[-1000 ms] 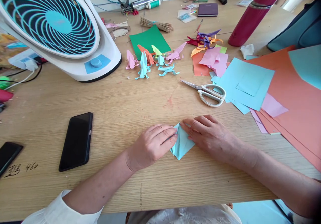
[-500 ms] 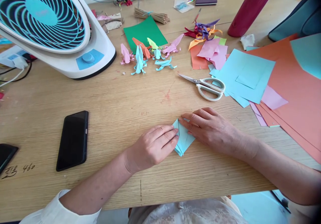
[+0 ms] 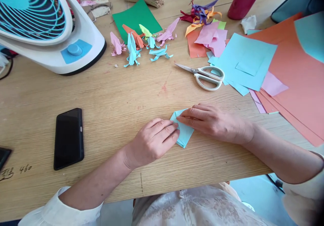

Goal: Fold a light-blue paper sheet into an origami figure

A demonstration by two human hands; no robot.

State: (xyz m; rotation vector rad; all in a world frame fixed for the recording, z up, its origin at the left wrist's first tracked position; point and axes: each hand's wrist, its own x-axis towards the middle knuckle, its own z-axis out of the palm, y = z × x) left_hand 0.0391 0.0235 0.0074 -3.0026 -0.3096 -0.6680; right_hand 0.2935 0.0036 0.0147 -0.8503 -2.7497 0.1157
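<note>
A small folded sheet of light-blue origami paper (image 3: pixel 186 136) lies flat on the table in front of me, its top folded over and layered edges showing at the bottom corner. My left hand (image 3: pixel 158 138) rests on its left side, fingers closed together and pressing it down. From the right, my right hand (image 3: pixel 215 121) has its fingers pinched on the upper part, over the folded flap. The thumbs of both hands are mostly hidden. Beyond the hands lie white-handled scissors (image 3: pixel 206 77), blades pointing left.
Several folded paper figures (image 3: pixel 133 50) stand near a green sheet (image 3: pixel 136 17). Coloured paper sheets (image 3: pixel 291 84) spread across the right side. A white fan (image 3: pixel 83 50) stands at the back left, a black phone (image 3: pixel 68 138) at left, a red bottle (image 3: pixel 244 0) at the back right.
The view has tilted downward. My right fingertips have moved from the paper's top corner in toward its middle, and the top edge now looks folded over. My left hand stays on the paper.
</note>
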